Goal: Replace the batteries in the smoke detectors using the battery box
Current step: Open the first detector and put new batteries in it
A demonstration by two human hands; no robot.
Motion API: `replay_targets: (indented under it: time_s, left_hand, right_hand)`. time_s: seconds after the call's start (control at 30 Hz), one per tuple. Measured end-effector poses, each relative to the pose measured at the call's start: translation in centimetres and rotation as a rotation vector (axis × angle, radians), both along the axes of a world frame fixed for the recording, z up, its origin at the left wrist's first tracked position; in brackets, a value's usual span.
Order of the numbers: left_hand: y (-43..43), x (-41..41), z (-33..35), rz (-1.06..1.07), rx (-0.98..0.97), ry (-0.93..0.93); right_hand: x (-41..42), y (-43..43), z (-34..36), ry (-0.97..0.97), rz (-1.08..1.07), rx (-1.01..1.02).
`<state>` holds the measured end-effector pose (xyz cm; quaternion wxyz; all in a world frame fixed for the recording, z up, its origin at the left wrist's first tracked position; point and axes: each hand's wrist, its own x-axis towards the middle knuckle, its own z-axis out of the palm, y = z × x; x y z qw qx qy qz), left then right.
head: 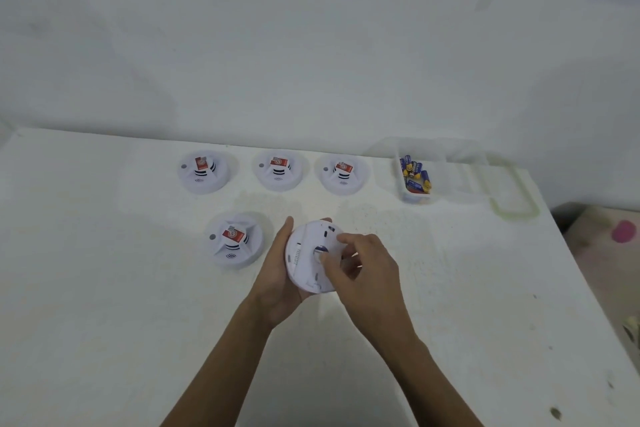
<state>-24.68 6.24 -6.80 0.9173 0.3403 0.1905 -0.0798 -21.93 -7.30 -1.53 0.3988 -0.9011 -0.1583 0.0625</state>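
Observation:
My left hand [278, 276] holds a white round smoke detector [306, 262] tilted up with its back facing me. My right hand [360, 267] is at that back, with thumb and fingers pinched on a small blue battery [320, 249] at the battery slot. Several more white smoke detectors with red stickers lie face up on the table: one beside my left hand [235, 241] and three in a row behind [204, 172], [278, 169], [342, 174]. A clear plastic battery box [420, 175] with several blue and yellow batteries stands at the back right.
The white table [104, 288] ends at a right edge that runs diagonally. A clear lid with a green rim [512, 198] lies right of the box. A pink object [623, 230] sits on the floor past the edge. A white wall rises behind.

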Motion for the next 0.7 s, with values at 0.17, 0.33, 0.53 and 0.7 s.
replay_targets:
  time_s: [0.17, 0.33, 0.53, 0.7]
  left_hand:
    - [-0.6, 0.1, -0.1, 0.069, -0.099, 0.001]
    - [-1.1, -0.1, 0.3, 0.122, -0.093, -0.068]
    - [-0.8, -0.8, 0.6, 0.139, -0.045, -0.042]
    - [-0.7, -1.2, 0.8, 0.153, -0.016, -0.02]
  right_hand:
    - [-0.4, 0.9, 1.1, 0.101, -0.039, -0.15]
    - [-0.7, 1.6, 1.6, 0.119, -0.029, -0.263]
    - [-1.6, 2.6, 1.9, 0.102, -0.021, -0.306]
    - [-2.3, 3.0, 2.1, 0.098, -0.061, -0.229]
